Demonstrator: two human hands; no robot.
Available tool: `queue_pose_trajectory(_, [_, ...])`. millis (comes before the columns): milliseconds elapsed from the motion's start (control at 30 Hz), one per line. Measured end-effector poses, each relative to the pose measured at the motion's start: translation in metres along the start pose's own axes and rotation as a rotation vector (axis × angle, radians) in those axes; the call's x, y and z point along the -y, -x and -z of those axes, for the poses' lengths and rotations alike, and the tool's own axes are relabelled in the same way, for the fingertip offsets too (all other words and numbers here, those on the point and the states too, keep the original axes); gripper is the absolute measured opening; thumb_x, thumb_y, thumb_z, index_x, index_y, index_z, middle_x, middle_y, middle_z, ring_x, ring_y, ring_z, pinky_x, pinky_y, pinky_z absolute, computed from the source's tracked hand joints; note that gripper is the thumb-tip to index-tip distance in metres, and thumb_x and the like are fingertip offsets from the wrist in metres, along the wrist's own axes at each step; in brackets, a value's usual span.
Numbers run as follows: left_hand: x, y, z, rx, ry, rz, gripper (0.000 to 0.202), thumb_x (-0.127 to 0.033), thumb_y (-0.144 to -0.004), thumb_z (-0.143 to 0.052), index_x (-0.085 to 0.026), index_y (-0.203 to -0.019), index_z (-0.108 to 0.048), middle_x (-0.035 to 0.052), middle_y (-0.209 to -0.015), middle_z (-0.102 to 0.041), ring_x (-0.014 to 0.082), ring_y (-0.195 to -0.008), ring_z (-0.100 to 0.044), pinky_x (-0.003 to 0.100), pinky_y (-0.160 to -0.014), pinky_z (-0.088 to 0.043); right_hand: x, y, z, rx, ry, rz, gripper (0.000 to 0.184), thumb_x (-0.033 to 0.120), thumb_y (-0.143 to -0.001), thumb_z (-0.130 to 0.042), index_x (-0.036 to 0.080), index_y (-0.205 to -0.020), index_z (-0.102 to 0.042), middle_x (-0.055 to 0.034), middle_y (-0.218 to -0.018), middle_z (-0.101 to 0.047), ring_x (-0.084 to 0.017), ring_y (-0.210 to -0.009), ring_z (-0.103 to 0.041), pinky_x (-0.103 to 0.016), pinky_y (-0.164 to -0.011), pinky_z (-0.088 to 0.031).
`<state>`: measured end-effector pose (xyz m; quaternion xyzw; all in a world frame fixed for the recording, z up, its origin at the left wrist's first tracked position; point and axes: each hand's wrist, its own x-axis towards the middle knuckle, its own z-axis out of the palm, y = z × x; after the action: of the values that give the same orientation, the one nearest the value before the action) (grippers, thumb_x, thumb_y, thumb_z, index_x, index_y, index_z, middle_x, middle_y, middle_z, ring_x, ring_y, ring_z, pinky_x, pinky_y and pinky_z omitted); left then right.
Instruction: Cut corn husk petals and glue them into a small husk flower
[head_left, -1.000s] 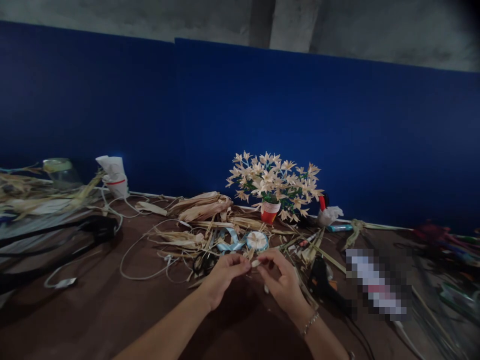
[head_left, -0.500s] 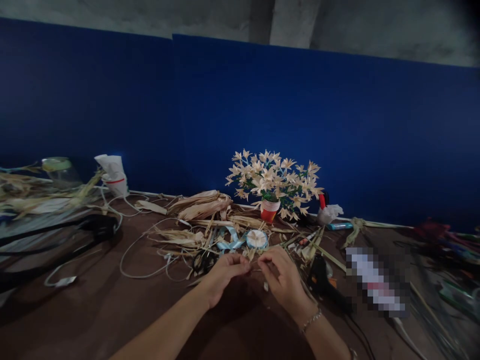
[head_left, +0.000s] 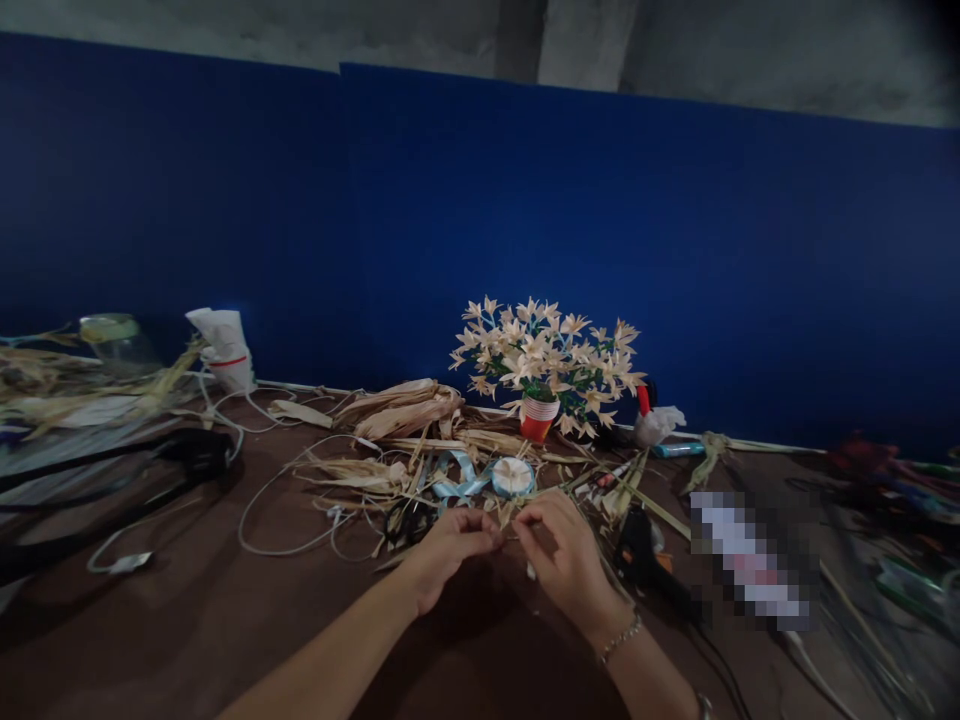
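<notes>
My left hand [head_left: 456, 548] and my right hand [head_left: 562, 548] face each other above the table, fingertips pinched and a small gap between them. Whatever the left fingers hold is too small to make out. A thin, pale sliver seems to show at the right fingertips, but its kind is unclear. Just beyond the hands lies a roll of light blue ribbon [head_left: 513, 477], with a loose loop of blue ribbon [head_left: 459, 476] beside it. Black-handled scissors [head_left: 409, 520] rest left of my left hand, partly hidden. A black glue gun [head_left: 643, 555] lies right of my right hand.
Pale husk flowers [head_left: 544, 350] stand in a red-and-white paper cup [head_left: 538, 420] at the back. Dried husks [head_left: 401, 410] pile up left of it. A white cable [head_left: 262, 545] loops across the table [head_left: 172, 640]. A blurred power strip [head_left: 750, 560] lies at the right.
Both hands stay pinched in nearly the same place, the fingertips shifting only slightly. The whole view has moved a little.
</notes>
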<state>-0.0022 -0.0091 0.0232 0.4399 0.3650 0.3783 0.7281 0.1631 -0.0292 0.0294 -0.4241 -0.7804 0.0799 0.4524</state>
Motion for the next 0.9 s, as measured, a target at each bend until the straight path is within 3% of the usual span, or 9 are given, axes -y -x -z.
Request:
queue_pose_trajectory(767, [-0.0015,0.0014,0.0026,0.045,-0.110,-0.042,0.019,-0.028,-0.053,-0.071,-0.013,-0.055,-0.059,-0.0023,-0.053,-0.053,0.0088,-0.052,-0.043,0.021,-0.056,-0.032,0.0085,-0.0017,0.0018,0.011,0.020,0.017,0.008,0.015,-0.078,-0.049,0.020,-0.073,-0.053,-0.0036,-0.072,-0.056,-0.017,-0.072,-0.050,-0.030,-0.068,-0.040])
queue_pose_trajectory(900, [0.0014,0.0002,0.0058,0.068,-0.047,-0.024,0.018,-0.026,-0.055,-0.072,-0.013,-0.058,-0.060,-0.0020,-0.056,-0.055,0.0090,-0.055,-0.046,0.021,-0.057,-0.033,0.0078,0.0024,0.0006,0.010,-0.090,-0.056,0.009,0.019,-0.076,-0.053,0.020,-0.085,-0.055,-0.0048,-0.081,-0.058,-0.018,-0.076,-0.053,-0.030,-0.070,-0.041])
